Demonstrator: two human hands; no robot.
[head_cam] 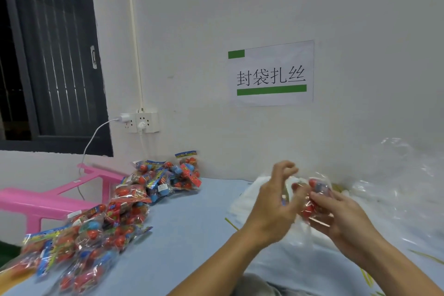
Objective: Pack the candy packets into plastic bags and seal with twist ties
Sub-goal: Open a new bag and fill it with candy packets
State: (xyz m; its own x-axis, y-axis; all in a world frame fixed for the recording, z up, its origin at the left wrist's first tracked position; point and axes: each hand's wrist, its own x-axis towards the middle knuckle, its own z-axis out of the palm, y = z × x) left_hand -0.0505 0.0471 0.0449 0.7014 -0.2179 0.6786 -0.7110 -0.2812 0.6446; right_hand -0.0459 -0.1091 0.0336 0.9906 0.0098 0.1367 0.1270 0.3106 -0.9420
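**Holding a bagged candy packet over the blue surface**

Gripping a candy packet [314, 202] inside a clear plastic bag [323, 217], the right hand [336, 218] has its fingers curled round the bundle from below and the side. The left hand [274, 202] sits just beside it, fingers bent and raised above the bag's mouth; motion blur hides whether they pinch the film. Both hands hover above the light blue surface [192, 235]. Under them lies a white heap of plastic [247, 199], with more clear bags [394, 175] piled to the right. Thin yellow-green twist ties [231, 223] lie near the wrists. To the left, a long pile of candy packets [115, 218] stretches toward the wall, beside a pink plastic stool [48, 199]. A paper sign [271, 74] hangs on the wall.
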